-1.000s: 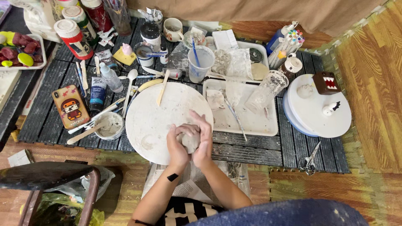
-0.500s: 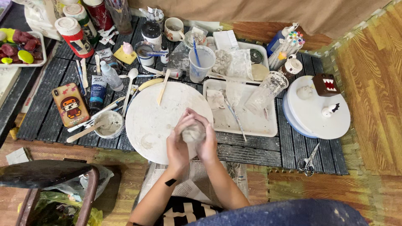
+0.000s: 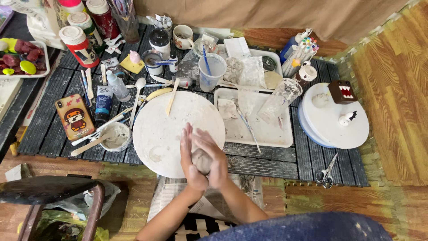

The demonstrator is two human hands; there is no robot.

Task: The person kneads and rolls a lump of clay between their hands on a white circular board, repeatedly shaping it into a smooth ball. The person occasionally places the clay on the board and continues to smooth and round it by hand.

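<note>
From the head view we count two hands and one lump between them. Our left hand stands nearly upright with its fingers straight, its palm pressed to the grey clay ball; our right hand cups the ball from the other side, so the grip of both hands is narrow and wrapped on the clay. The ball sits at the near edge of the one round white board, just above it, over the front of the tabletop.

Beside the board we count one rectangular white tray smeared with clay, one small bowl of pale slip with a wooden stick in it, one phone in a cartoon case, one clear plastic cup holding a blue stick, and one pair of scissors. To the right lies one white turntable carrying a brown block figure and a small white figure.

The tabletop is made of dark slatted panels laid low over a wood-patterned floor. Newspaper lies under our forearms. The clay looks smooth and matte, the board chalky and dusted.
</note>
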